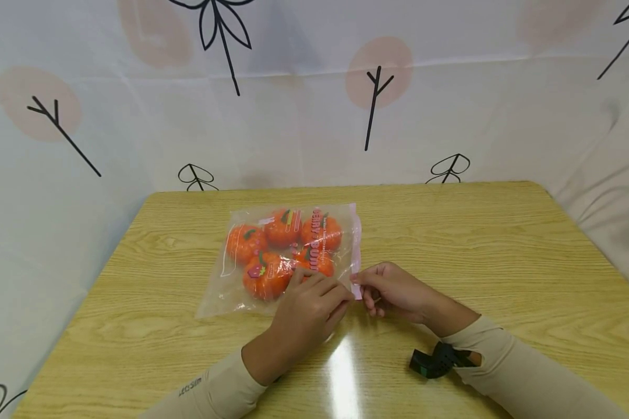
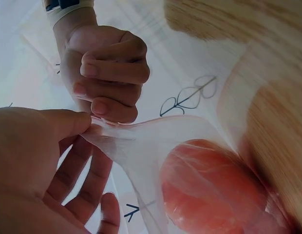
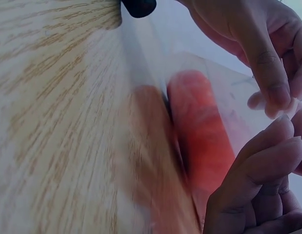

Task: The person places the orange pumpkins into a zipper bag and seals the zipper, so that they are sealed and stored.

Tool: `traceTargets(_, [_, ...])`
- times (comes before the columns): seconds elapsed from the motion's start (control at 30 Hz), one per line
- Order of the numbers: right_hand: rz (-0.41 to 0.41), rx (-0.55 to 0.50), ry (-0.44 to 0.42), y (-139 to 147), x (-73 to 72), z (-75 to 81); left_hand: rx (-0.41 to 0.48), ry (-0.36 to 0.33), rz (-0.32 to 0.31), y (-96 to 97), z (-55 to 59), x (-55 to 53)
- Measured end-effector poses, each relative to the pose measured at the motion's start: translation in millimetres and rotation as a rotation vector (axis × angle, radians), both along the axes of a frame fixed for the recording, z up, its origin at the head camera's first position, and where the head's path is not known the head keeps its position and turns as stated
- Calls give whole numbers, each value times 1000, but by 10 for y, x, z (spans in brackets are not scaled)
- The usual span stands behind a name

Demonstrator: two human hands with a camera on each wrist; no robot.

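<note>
A clear plastic zip bag [image 1: 217, 291] with pink print and a pink edge strip lies on the table, holding several orange pumpkins [image 1: 266, 276] with green stems. My left hand [image 1: 311, 305] pinches the near corner of the bag's edge between thumb and finger, as the left wrist view shows. Just right of it, my right hand [image 1: 398, 291] pinches the pink strip [image 1: 356, 250] at that same corner, its other fingers curled. In the right wrist view the fingertips of both hands nearly meet at the bag's edge.
The bag rests on a wood-grain table [image 1: 466, 244]. A white cloth with plant drawings [image 1: 304, 128] hangs behind and beside it. Below my right wrist a black device [image 1: 435, 361] is strapped on. Light glares off the table's front.
</note>
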State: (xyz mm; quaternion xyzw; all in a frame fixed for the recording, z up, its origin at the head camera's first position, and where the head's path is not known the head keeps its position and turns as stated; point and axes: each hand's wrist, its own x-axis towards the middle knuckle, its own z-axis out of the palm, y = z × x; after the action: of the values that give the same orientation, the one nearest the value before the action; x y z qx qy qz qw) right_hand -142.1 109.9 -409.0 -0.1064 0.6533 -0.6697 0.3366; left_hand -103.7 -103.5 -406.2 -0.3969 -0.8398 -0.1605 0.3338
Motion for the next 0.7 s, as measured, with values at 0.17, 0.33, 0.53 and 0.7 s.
traceTargets(0.17, [-14,14,-32,-25,9,13,26,48,2,11,-16,-25])
traceTargets(0.33, [-6,29,-44,-32,23,16,34,75,8,17,-28,-35])
traceTargets(0.53, [17,13,-30,-32,25,6,32,79,-14,7,-30,-37])
traceTargets(0.7, [16,7,-7,-36,21,-8,29,90,-31,-5,-29,-43])
